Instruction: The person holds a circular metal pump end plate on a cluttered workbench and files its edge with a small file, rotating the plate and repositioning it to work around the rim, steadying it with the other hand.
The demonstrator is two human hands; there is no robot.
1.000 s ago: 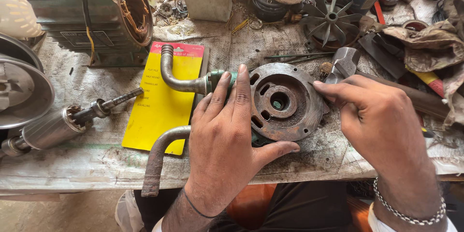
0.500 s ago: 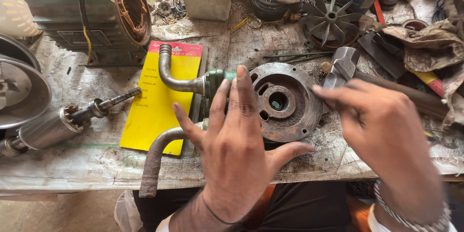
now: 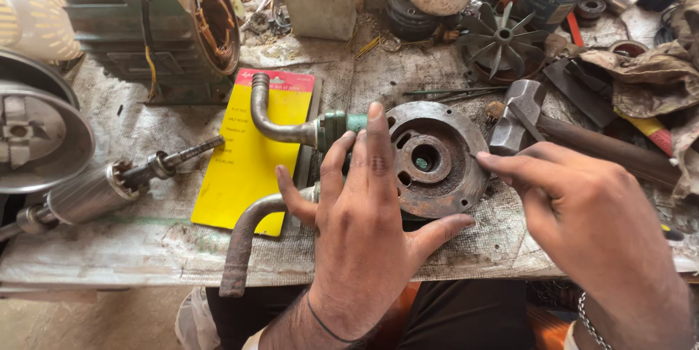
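— Where was the round metal housing [image 3: 437, 160]?

— It lay flat on the cloth-covered bench [image 3: 131, 248], at the near edge, with two bent pipes [image 3: 273, 120] running off its left side over a yellow card [image 3: 247, 168]. The left hand [image 3: 364, 219] rested on it, fingers spread across its left half and thumb along the near rim, pressing rather than gripping.

— And the right hand [image 3: 582, 211]?

— Its fingertips [image 3: 491, 160] were pinched together at the housing's right rim. Whether they held something thin could not be told.

— How would that be done well?

— Probably by keeping the flat hand's weight steady so the casting could not turn, and working the rim in small, careful touches.

— What was the housing like?

— Cast metal, dull grey, rusty and pitted, with a round centre hole and curved slots about it. The pipes looked rough and brown, joined by a green fitting [image 3: 335, 128]. A steel hammer [image 3: 520, 113] lay just beyond, its wooden handle reaching right.
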